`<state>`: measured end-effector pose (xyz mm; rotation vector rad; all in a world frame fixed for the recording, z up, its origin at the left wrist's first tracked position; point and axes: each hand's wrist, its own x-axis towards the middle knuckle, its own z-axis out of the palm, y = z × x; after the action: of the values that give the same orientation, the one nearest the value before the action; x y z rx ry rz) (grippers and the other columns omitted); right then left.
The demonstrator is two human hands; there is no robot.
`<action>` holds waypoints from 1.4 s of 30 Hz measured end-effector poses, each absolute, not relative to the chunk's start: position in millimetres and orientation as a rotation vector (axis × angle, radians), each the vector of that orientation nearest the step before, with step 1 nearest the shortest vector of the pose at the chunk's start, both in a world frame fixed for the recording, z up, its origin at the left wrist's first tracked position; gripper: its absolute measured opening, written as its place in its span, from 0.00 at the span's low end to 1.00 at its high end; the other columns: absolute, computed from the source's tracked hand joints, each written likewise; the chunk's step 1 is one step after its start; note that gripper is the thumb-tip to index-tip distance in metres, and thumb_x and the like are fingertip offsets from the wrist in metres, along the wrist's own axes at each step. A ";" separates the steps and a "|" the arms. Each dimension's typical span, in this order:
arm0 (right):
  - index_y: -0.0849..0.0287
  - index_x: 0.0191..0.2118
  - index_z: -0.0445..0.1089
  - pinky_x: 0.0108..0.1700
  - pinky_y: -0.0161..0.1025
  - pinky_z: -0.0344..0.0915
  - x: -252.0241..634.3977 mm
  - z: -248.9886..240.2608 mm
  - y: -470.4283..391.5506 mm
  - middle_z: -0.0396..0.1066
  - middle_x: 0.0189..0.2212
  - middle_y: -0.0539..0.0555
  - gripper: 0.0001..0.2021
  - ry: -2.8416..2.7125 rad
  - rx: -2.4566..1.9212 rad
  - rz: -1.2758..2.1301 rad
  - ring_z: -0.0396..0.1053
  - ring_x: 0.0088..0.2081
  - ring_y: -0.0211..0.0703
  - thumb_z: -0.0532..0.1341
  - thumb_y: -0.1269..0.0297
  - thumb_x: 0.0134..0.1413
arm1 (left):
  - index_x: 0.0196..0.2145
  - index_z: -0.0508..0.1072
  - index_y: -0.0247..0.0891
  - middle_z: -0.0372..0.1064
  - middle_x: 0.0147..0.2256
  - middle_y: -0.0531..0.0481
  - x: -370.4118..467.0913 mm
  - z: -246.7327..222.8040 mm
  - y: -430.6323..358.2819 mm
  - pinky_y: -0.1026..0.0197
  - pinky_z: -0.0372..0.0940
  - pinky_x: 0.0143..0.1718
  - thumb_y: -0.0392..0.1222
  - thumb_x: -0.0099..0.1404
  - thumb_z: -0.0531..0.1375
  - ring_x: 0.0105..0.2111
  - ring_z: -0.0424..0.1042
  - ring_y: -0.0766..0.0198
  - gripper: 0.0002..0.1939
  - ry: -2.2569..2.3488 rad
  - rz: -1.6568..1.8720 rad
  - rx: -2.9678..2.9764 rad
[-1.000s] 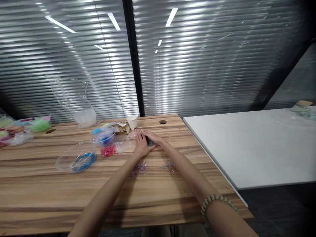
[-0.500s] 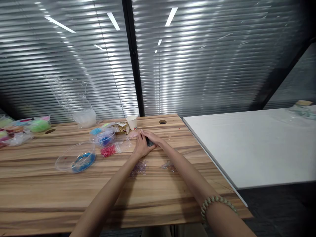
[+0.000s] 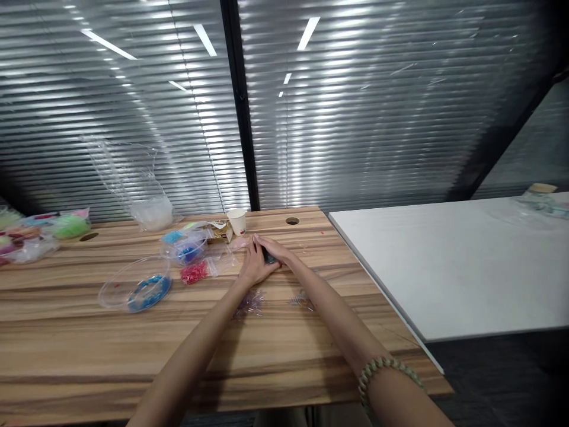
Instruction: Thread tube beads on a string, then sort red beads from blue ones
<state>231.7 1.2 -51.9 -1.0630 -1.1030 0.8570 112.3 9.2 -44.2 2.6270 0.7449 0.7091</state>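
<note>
My left hand point(image 3: 256, 263) and my right hand point(image 3: 272, 248) meet at the fingertips on the wooden table point(image 3: 133, 356). Between them is a small dark object point(image 3: 268, 256), partly covered by both hands; what it is I cannot make out. Fingers of each hand are pressed together around it. Nearer to me, a loose pile of thin clear purplish pieces point(image 3: 251, 302) lies beside my left forearm, and a smaller bunch of clear pieces point(image 3: 302, 300) touches the outline of my right forearm. A pink packet point(image 3: 239, 242) sits just left of the fingertips.
Left of my hands are a red bead bag point(image 3: 194, 272), a clear tub with blue contents point(image 3: 189, 252) and a clear dish with a blue ring point(image 3: 150, 292). A paper cup point(image 3: 237, 222) stands behind. A white table point(image 3: 444, 267) adjoins at right.
</note>
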 end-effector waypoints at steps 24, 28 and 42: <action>0.56 0.43 0.73 0.58 0.43 0.54 239.0 -58.9 8.7 0.70 0.46 0.53 0.19 -1.189 -1.068 0.819 0.65 0.49 0.44 0.57 0.49 0.50 | 0.62 0.36 0.17 0.25 0.62 0.23 111.1 -35.9 0.6 0.43 0.39 0.60 0.55 0.57 0.55 0.63 0.28 0.39 0.50 0.843 0.535 2.717; 0.56 0.45 0.72 0.59 0.43 0.52 237.8 -58.5 7.7 0.68 0.49 0.53 0.21 -1.167 -1.078 0.811 0.64 0.52 0.43 0.58 0.48 0.50 | 0.62 0.36 0.17 0.27 0.62 0.23 111.5 -35.4 0.1 0.44 0.40 0.60 0.56 0.57 0.55 0.63 0.30 0.39 0.50 0.849 0.534 2.724; 0.56 0.48 0.70 0.60 0.43 0.50 232.0 -51.1 1.3 0.66 0.51 0.54 0.22 -1.106 -1.056 0.900 0.60 0.54 0.43 0.58 0.48 0.51 | 0.62 0.35 0.20 0.31 0.62 0.24 116.8 -42.5 8.6 0.40 0.37 0.59 0.56 0.54 0.57 0.62 0.31 0.39 0.52 0.795 0.675 2.703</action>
<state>232.0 1.3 -51.1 -1.0556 -1.1064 0.9002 116.8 8.6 -42.5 2.7032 0.7955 0.6746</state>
